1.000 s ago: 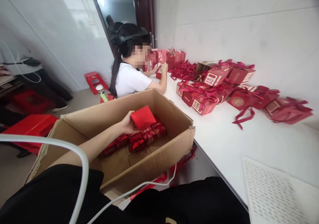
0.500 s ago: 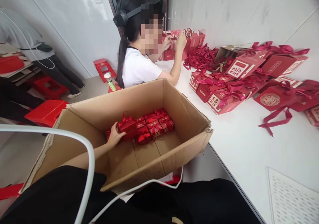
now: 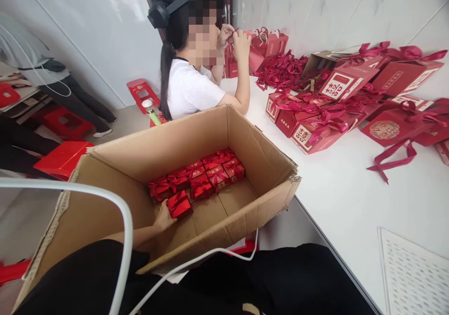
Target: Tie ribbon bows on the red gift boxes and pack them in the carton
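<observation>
My left hand point(image 3: 164, 218) reaches down into a large open cardboard box point(image 3: 189, 132). Its fingers are closed on the left side of a small red gift box point(image 3: 180, 204) with a ribbon on top. That gift box is held just in front of several similar red gift boxes point(image 3: 218, 175), which stand in rows along the carton's far wall. I cannot tell whether it touches the carton's floor. My right hand is out of view.
A white table point(image 3: 336, 198) on the right bears red ribboned boxes point(image 3: 312, 135), loose ribbons point(image 3: 282, 74) and a white perforated sheet point(image 3: 414, 273). A co-worker point(image 3: 196, 90) sits beyond the carton. A white cable point(image 3: 128, 221) crosses in front of me. Red stools point(image 3: 65, 158) stand left.
My left hand has moved the gift box toward me, away from the back rows, uncovering the boxes behind it. The co-worker's hands have risen. The view has shifted slightly.
</observation>
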`<action>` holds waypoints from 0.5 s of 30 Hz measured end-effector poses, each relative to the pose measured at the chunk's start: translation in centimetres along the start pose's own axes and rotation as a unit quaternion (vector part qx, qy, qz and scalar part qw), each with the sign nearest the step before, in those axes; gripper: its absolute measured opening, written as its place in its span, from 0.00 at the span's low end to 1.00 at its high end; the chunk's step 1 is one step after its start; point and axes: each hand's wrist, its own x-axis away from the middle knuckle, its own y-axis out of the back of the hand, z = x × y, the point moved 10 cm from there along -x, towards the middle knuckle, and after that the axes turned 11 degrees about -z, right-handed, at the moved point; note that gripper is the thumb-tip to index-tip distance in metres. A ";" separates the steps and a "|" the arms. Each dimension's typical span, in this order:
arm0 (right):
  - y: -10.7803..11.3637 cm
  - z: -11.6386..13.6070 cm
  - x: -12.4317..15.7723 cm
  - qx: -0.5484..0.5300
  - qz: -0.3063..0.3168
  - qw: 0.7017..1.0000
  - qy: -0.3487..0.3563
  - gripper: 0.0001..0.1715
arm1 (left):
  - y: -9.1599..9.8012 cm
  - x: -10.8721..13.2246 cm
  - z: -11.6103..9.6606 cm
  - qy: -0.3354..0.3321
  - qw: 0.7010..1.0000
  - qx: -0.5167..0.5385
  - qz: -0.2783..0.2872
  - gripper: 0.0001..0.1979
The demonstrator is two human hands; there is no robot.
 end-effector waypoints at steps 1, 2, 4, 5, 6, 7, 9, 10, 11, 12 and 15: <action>0.0 -0.5 -0.6 0.003 -0.001 1.000 0.015 0.17 | -0.5 -0.1 -0.1 -0.002 1.000 -0.009 -0.003 0.49; 0.0 -0.8 -1.1 0.008 -0.005 1.000 0.030 0.15 | -0.9 -0.2 -0.3 -0.006 1.000 -0.016 -0.007 0.50; 0.1 -1.1 -1.9 0.024 -0.019 0.998 0.056 0.13 | -1.6 -0.6 -1.1 -0.018 0.999 -0.032 -0.014 0.49; 0.2 -1.1 -2.3 0.035 -0.028 0.997 0.067 0.13 | -1.9 -0.8 -1.6 -0.024 0.999 -0.041 -0.018 0.49; 0.3 -1.0 -2.6 0.047 -0.036 0.995 0.076 0.13 | -2.1 -1.1 -2.1 -0.029 0.998 -0.052 -0.020 0.48; 0.4 -0.8 -2.8 0.061 -0.043 0.994 0.084 0.13 | -2.2 -1.4 -2.5 -0.032 0.997 -0.065 -0.021 0.49; 0.7 -0.5 -3.0 0.093 -0.053 0.990 0.096 0.13 | -2.2 -2.0 -3.2 -0.034 0.995 -0.095 -0.014 0.50; 0.8 -0.4 -2.9 0.111 -0.056 0.987 0.102 0.13 | -2.1 -2.3 -3.5 -0.037 0.993 -0.111 -0.009 0.51; 0.8 -0.2 -2.7 0.130 -0.058 0.984 0.106 0.14 | -1.9 -2.6 -4.0 -0.044 0.991 -0.127 -0.003 0.51; 0.9 0.0 -2.4 0.150 -0.059 0.981 0.109 0.14 | -1.8 -2.9 -4.5 -0.055 0.988 -0.144 0.001 0.51; 1.1 1.1 -1.2 0.216 -0.062 0.968 0.110 0.15 | -1.3 -3.3 -6.2 -0.105 0.977 -0.186 0.006 0.43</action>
